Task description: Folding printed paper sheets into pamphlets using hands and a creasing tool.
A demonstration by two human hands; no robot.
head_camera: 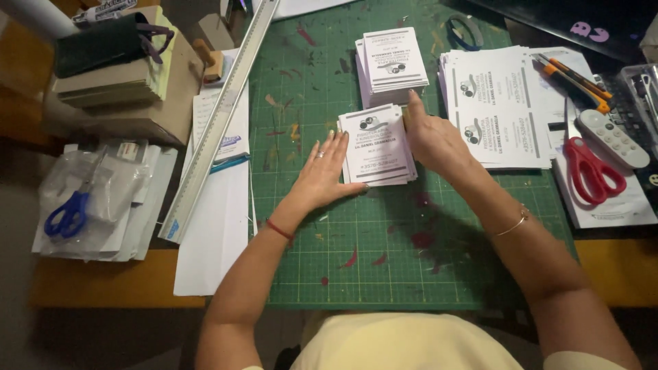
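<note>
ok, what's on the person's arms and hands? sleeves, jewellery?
Both arms are bare, no sleeves showing. Left hand has a ring on one finger and a thin red string round the wrist. Right hand has a thin gold bangle on the wrist.

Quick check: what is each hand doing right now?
Left hand: open, flat against the small card stack.
Right hand: open, pressing the stack's right edge, gripping nothing.

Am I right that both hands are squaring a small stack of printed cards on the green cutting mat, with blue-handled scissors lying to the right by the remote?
Not quite: the head view shows the scissors by the remote have red handles; the blue-handled scissors lie far left. The rest holds: the left hand and right hand press the sides of the small card stack on the green cutting mat.
</note>
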